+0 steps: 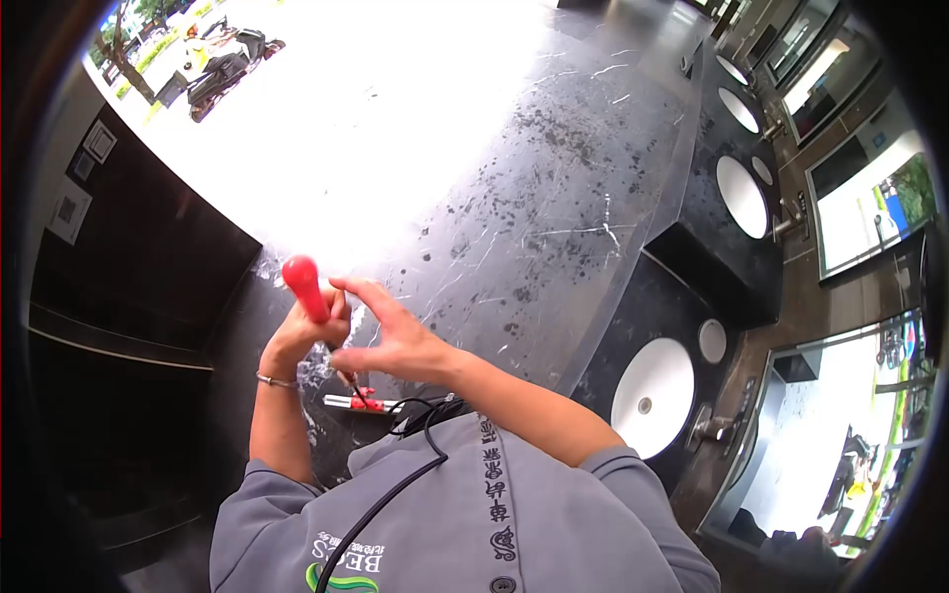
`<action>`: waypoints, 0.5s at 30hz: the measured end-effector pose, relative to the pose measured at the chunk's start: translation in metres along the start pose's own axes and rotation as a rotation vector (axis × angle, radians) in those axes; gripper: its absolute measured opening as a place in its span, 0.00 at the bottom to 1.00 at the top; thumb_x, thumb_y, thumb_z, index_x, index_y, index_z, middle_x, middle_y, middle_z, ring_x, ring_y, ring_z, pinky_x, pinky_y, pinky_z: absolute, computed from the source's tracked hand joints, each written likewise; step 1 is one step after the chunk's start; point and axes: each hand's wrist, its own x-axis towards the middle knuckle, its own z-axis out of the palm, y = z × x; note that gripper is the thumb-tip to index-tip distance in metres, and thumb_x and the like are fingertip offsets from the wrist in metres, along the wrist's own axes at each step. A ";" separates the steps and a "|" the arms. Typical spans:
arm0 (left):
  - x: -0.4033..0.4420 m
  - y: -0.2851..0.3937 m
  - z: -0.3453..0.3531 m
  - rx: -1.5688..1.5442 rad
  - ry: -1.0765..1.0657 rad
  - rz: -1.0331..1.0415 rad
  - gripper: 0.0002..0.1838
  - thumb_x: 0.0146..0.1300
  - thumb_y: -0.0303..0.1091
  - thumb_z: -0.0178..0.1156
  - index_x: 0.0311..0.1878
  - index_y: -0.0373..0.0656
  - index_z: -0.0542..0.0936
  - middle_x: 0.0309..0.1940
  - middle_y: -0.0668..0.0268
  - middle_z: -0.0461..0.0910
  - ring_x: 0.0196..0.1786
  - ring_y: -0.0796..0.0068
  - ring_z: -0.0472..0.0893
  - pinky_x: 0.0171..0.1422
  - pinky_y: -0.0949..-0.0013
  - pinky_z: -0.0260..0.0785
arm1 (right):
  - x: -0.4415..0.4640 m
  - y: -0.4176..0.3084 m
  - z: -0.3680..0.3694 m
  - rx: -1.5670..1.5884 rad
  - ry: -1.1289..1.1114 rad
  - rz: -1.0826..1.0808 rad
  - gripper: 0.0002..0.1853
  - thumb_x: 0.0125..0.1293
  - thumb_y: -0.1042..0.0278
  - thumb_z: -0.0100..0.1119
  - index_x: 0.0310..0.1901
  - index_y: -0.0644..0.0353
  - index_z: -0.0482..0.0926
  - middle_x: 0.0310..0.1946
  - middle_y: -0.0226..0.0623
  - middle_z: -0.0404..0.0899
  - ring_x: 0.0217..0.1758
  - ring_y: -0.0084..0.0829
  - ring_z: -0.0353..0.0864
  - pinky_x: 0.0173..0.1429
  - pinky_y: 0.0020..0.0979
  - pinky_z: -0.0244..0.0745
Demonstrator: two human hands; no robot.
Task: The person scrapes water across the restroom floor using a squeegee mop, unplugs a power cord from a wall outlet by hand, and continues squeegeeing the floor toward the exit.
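My left hand (321, 321), with a bracelet at its wrist, is wrapped round the red grip (304, 287) of a long-handled tool. The grip's rounded end points up toward the camera. Below the fist, a thin shaft runs down to a red and white tool head (361, 402) close to the dark floor, partly hidden by my clothing and a black cable. My right hand (400, 341) is beside the left fist, its fingers and thumb spread apart and curved. Its thumb is near the shaft; whether it touches cannot be made out.
Dark marbled floor (554, 198) with wet-looking spots stretches ahead into bright glare. On the right, a black counter (717, 262) carries white basins (652, 395), taps and mirrors (840, 425). A dark panel wall (129, 237) stands close on the left. Outside, a person sits by a parked scooter (222, 79).
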 end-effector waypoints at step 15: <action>0.246 -0.235 0.025 0.631 0.590 -0.375 0.23 0.49 0.53 0.69 0.33 0.40 0.80 0.28 0.55 0.81 0.34 0.61 0.81 0.41 0.60 0.71 | 0.142 0.207 -0.227 0.461 -0.101 0.424 0.09 0.63 0.66 0.63 0.29 0.57 0.73 0.27 0.27 0.77 0.33 0.19 0.77 0.38 0.24 0.74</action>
